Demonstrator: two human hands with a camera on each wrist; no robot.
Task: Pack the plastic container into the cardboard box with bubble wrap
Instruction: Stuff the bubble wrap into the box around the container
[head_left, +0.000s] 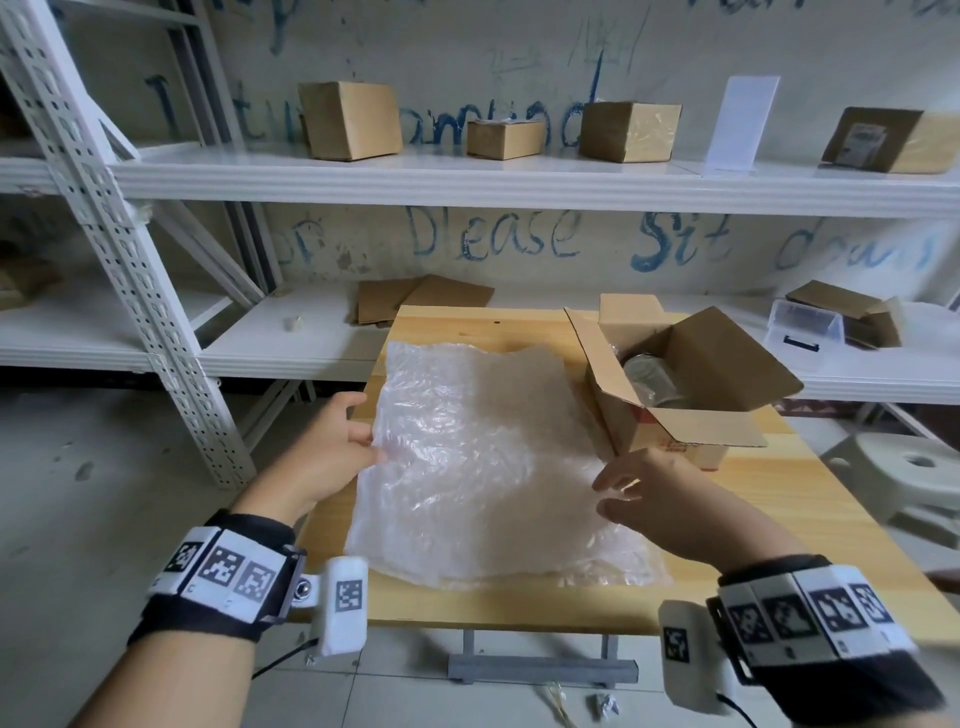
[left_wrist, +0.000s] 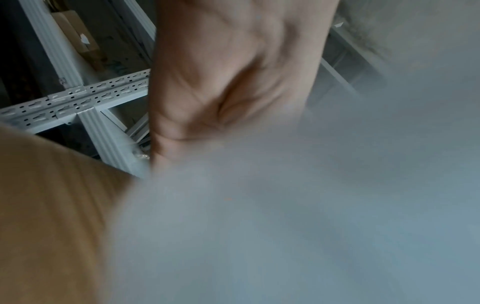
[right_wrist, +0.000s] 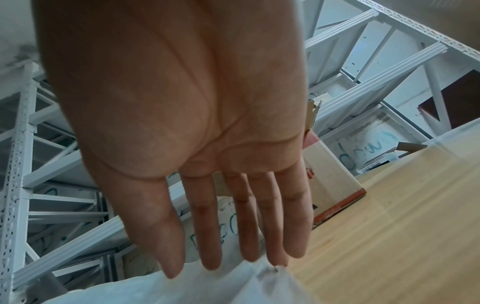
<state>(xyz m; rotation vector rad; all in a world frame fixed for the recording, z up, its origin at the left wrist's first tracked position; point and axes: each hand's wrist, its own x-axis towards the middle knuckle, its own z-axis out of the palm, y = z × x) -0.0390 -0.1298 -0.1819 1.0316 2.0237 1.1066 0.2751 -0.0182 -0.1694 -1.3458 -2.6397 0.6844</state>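
blurred bubble wrap (left_wrist: 298, 216) fills the left wrist view, hiding the left hand (head_left: 327, 452) fingers pinching its edge. right hand (head_left: 670, 504) hovers with fingers straight, fingertips (right_wrist: 250, 255) touching the wrap.

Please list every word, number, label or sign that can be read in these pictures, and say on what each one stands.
"Please Sit": blue handwriting on the wall below the upper shelf; the blue word after it is cut off and blurred.
Blue handwriting above the shelf: not readable.
Red print on the open cardboard box: too small.
Label on the far right shelf box: blurred.
Wrist band squares: coded patterns, no words.
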